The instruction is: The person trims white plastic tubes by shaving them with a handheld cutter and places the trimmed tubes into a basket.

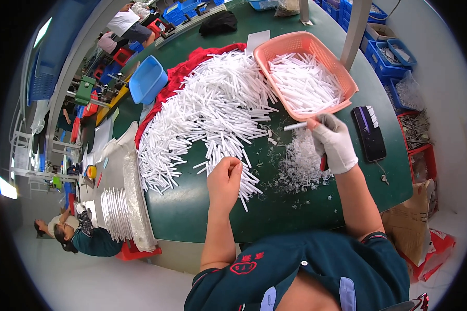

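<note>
My right hand (334, 142), in a white glove with bare fingertips, pinches a short white plastic tube (296, 126) that points left. A red piece (324, 163), perhaps the handle of a small tool, shows under the same palm. My bare left hand (224, 182) is closed at the near edge of a large pile of white tubes (213, 103); whatever its fingers may hold is hidden. Below the right hand lies a heap of clear plastic scraps (302, 160). A peach plastic basket (349, 85) full of white tubes stands just beyond that hand.
The pile rests partly on red cloth (191, 58) on a green table (181, 223). A blue bin (148, 79) stands at the far left, a dark phone (369, 133) right of my right hand. Wrapped rods (117, 212) flank the left edge. Other people (96, 238) sit beyond.
</note>
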The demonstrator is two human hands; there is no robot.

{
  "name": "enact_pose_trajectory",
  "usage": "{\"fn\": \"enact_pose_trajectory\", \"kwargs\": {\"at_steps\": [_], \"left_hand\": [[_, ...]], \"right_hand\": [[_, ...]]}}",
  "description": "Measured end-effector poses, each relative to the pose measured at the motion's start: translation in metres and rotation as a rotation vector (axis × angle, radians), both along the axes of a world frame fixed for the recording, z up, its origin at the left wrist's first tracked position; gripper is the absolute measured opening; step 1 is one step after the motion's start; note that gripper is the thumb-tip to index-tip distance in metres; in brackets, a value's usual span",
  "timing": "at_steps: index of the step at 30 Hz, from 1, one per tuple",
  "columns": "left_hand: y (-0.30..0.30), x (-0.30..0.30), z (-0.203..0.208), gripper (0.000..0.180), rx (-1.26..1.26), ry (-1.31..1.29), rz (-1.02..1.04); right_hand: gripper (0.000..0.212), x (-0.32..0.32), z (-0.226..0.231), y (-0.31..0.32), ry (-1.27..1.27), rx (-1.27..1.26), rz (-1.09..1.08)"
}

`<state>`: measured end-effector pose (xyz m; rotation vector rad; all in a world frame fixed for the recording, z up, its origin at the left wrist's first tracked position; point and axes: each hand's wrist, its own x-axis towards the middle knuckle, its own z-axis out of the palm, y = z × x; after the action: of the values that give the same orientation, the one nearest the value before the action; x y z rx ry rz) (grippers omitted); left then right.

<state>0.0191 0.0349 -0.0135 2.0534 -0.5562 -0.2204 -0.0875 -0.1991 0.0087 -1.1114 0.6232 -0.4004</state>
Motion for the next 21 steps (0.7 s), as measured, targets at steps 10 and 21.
{"fn": "enact_pose_trajectory", "kwargs": {"at_steps": [10,21], "left_hand": [[-0.005,0.012,-0.008,0.018,0.39,-0.499,-0.186],[-0.036,0.022,-0.032,0.027,0.626,-0.573,-0.179]], "right_hand": [[0.026,0.018,0.01,0.009,-0.011,-0.088,-0.021],[0.024,-0.004,-0.035,0.042,0.117,-0.663,0.337]]}}
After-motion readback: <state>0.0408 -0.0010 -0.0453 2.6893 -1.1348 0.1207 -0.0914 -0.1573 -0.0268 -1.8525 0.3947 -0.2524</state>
